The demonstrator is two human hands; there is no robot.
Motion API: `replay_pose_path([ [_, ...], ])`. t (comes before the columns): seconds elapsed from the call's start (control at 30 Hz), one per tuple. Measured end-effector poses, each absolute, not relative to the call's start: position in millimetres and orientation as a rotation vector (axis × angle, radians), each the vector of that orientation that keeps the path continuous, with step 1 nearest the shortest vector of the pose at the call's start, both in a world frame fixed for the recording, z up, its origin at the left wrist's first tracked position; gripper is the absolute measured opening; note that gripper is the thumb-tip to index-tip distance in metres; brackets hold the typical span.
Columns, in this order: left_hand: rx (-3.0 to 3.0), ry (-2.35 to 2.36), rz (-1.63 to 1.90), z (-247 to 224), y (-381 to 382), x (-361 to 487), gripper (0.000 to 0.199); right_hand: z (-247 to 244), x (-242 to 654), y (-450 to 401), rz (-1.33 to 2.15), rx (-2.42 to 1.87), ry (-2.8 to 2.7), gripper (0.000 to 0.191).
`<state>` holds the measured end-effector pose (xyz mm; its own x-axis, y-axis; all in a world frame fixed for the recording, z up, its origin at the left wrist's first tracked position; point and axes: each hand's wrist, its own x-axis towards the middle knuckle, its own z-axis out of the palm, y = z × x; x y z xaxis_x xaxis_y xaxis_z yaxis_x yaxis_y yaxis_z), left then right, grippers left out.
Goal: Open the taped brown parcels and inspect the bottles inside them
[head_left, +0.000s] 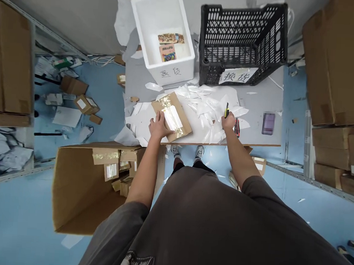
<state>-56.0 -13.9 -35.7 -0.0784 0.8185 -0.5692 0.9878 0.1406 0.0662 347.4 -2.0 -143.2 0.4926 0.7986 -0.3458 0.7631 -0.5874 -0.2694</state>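
Blue floor surrounds a grey table [251, 113] strewn with white paper scraps [201, 104]. The person's left hand [158, 127], fingers spread, rests on a cardboard box [173, 117] near the table's front edge. The right hand [228, 121], fingers curled, grips a yellow-and-black cutter [226, 110] above the scraps.

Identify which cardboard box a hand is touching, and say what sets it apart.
The taped box with a white label, aslant on the worktable; the left hand rests on it, and no other box is touched.
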Motion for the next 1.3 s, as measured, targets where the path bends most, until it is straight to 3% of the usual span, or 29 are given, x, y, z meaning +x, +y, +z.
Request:
replay_pose_path([
  [0.23, 1.897, 1.795, -0.290, -27.5, 1.9, -86.7, 0.123, -57.1, 274.3, 25.3, 0.925, -2.064, -1.383, 0.050],
  [0.37, 1.972, 1.659, -0.256, -35.3, 36.5, -116.9, 0.138, -28.0, 187.6, 35.1, 1.082, -1.907, -1.591, 0.059],
  [0.5, 1.970, 1.527, -0.312, -49.6, 53.9, -131.3, 0.156, -18.7, 107.0, 46.6, 1.038, -1.944, -1.936, 0.057],
  [0.67, 1.928, 1.601, -0.202, -54.0, 38.5, -127.2, 0.154, -16.5, 55.3, 55.9, 0.850, -2.151, -2.306, 0.064],
  [1.03, 1.826, 1.613, -0.159, -54.4, 27.6, -116.9, 0.146, -3.1, 37.1, 63.7, 0.746, -2.314, -2.538, 0.067],
  [1.3, 1.823, 1.618, -0.153, -52.8, 25.1, -121.8, 0.141, 7.5, 27.9, 78.0, 0.704, -2.254, -2.764, 0.083],
])
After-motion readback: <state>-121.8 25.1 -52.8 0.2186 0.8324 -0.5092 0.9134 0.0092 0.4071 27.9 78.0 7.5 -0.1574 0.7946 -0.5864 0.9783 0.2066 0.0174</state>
